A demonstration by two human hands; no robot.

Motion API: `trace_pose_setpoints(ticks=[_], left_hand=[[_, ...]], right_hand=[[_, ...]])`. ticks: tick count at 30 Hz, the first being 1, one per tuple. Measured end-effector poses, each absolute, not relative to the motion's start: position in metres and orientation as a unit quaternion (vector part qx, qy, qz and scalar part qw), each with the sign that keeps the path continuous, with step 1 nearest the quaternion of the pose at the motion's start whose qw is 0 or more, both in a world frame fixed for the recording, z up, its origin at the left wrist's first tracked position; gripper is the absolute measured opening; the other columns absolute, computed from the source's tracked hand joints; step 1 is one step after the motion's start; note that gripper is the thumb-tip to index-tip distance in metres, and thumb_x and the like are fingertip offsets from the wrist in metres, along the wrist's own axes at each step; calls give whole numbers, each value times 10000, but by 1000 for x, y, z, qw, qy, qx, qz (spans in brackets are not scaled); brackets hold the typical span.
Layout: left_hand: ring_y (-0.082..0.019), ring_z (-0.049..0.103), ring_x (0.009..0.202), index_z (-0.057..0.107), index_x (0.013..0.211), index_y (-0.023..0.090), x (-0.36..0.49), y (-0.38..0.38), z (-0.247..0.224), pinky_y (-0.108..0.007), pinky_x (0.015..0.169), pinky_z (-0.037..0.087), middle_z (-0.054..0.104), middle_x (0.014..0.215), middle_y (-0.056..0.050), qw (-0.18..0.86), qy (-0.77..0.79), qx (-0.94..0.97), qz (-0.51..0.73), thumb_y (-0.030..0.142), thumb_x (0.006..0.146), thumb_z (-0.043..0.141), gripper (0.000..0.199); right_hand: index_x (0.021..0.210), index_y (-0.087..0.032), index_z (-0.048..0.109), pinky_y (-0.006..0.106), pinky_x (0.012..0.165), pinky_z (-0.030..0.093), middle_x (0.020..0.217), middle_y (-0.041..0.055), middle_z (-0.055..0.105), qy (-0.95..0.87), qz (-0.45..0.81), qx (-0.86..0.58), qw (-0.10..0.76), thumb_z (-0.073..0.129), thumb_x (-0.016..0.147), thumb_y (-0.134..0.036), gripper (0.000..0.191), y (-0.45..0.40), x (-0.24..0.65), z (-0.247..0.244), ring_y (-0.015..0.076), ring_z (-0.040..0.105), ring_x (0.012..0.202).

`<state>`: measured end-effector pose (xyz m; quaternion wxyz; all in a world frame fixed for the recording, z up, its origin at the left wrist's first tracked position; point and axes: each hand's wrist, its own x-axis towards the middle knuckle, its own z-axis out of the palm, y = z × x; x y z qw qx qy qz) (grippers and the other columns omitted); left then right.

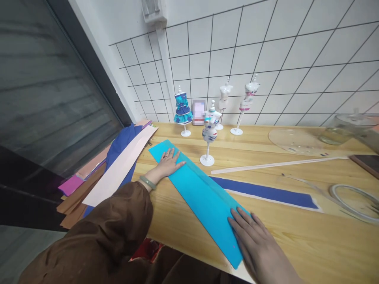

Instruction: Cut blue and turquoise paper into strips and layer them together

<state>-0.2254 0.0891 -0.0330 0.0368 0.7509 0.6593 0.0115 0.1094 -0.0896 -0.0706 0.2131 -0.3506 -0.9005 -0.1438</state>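
A long strip of turquoise fabric or paper [198,193] lies flat and slantwise across the wooden table. On its far end rests my left hand [168,162], fingers spread, palm down. My right hand [254,240] lies over the right edge near the strip's close end, its fingers stretched out flat. Neither hand grips anything. Just right of the turquoise strip is a dark blue strip with a white border [266,191], partly covered by it at the left. A narrow pale strip [275,163] stretches behind that one.
Small mannequin stands are at the back: one in a blue ruffled dress [182,110], one with coloured marks [211,130]. A stack of coloured sheets [118,165] lies left. At right are a white tape ring [352,201], a clear plate [293,142] and a dark phone-like object [367,163].
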Motion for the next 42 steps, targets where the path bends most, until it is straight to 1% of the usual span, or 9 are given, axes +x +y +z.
trace_pose_setpoints(ticks=[4, 7, 9, 12, 22, 25, 30, 35, 42], left_hand=[[-313, 183, 1375, 395, 1363, 160, -197, 58, -19, -481, 1089, 194, 294, 1472, -149, -6, 617, 786, 42, 520, 898, 360, 589], [-276, 425, 1196, 540, 1212, 169, -170, 26, -12, -407, 974, 373, 518, 1284, -118, -19, 460, 883, 93, 470, 887, 437, 455], [-249, 474, 1116, 563, 1168, 177, -157, 9, -12, -372, 911, 419, 572, 1195, -94, -1, 380, 919, 103, 457, 896, 426, 414], [-249, 484, 1089, 578, 1138, 180, -148, -3, -15, -370, 883, 433, 573, 1177, -92, 7, 318, 943, 96, 445, 899, 423, 390], [-239, 483, 1056, 533, 1228, 205, -143, 6, -4, -364, 857, 437, 551, 1113, -105, 39, 320, 946, 43, 454, 861, 487, 446], [-228, 478, 1028, 522, 1245, 220, -140, 6, 2, -351, 844, 432, 537, 1080, -100, 49, 318, 946, 36, 441, 867, 485, 439], [-230, 455, 1031, 585, 1157, 264, -139, 4, 2, -370, 865, 403, 527, 1048, -79, 55, 324, 943, 43, 403, 874, 497, 327], [-233, 447, 1101, 589, 1099, 221, -139, 3, 1, -385, 921, 363, 549, 1121, -81, 76, 322, 942, 51, 385, 886, 485, 288], [-239, 450, 1104, 505, 1221, 214, -139, -1, 1, -400, 929, 345, 560, 1098, -85, 50, 315, 945, 75, 351, 876, 516, 371]], right_hand=[[1201, -110, 551, 460, 944, 415, 1239, 149, 592, -884, -89, -373, 267, 456, 896, -207, 334, -95, 111, -65, 290, 488, 1203], [1153, -94, 565, 422, 930, 430, 1134, 140, 646, -864, -62, -399, 300, 466, 903, -205, 290, -100, 112, -62, 276, 508, 1163], [1120, -110, 580, 418, 918, 429, 1101, 124, 659, -853, -58, -417, 309, 478, 904, -214, 261, -103, 111, -62, 272, 521, 1127], [1088, -136, 587, 426, 877, 426, 1073, 107, 663, -837, -43, -446, 315, 479, 906, -207, 223, -107, 106, -59, 261, 548, 1043], [1060, -181, 603, 372, 666, 387, 876, 70, 649, -766, 10, -578, 282, 506, 889, -256, 210, -99, 88, -45, 244, 555, 805], [972, -182, 636, 356, 638, 381, 793, 66, 620, -772, 14, -576, 268, 502, 886, -240, 169, -96, 86, -47, 234, 545, 744], [955, -192, 610, 369, 672, 372, 896, 79, 638, -785, -11, -550, 284, 484, 893, -209, 142, -101, 83, -48, 245, 550, 812], [1038, -188, 550, 403, 792, 370, 1012, 87, 646, -783, 1, -543, 304, 493, 888, -200, 161, -106, 82, -45, 255, 547, 950], [1108, -210, 527, 364, 738, 403, 919, 59, 648, -773, 57, -536, 336, 486, 898, -256, 218, -103, 93, -46, 213, 578, 847]])
